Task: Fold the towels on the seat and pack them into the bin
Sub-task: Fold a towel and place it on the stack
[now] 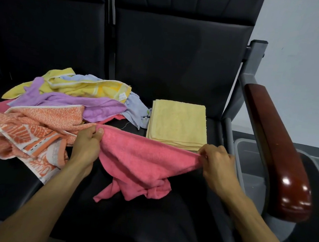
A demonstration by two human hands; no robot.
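A pink towel hangs crumpled between my hands just above the black seat. My left hand pinches its upper left corner. My right hand pinches its upper right corner. The top edge is stretched between them and the rest sags in a bunch. Behind it a folded pale yellow towel lies flat on the seat. To the left lies a loose pile of unfolded towels, orange patterned, purple, yellow and light blue. The grey bin stands on the floor to the right, beyond the armrest.
A red-brown wooden armrest on a grey metal frame runs between the seat and the bin. The black seat backs rise behind the towels. A second black seat lies under the left half of the pile.
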